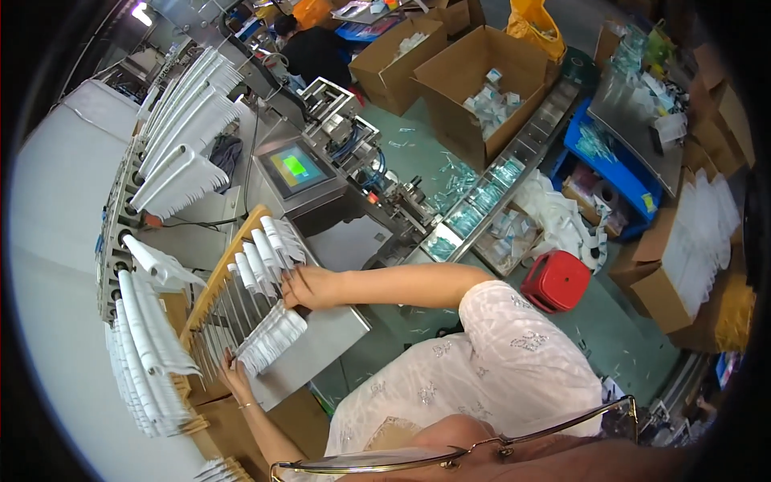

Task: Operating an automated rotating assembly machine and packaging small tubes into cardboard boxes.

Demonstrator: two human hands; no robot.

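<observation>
Left hand (233, 376) at near-left end of white pleated bundle (273, 337), right hand (312, 287) by its far-right end; can't tell whether either set of fingers is clamped on it. Bundle sits right of wooden rack (222, 277), over left part of metal table (337, 331). White rolls (255, 263) farther along rack; screen (295, 167) far, red stool (556, 281) right.

The left hand (234, 376) and right hand (312, 287) flank a white bundle (273, 339) beside a wooden bar (217, 279).
</observation>
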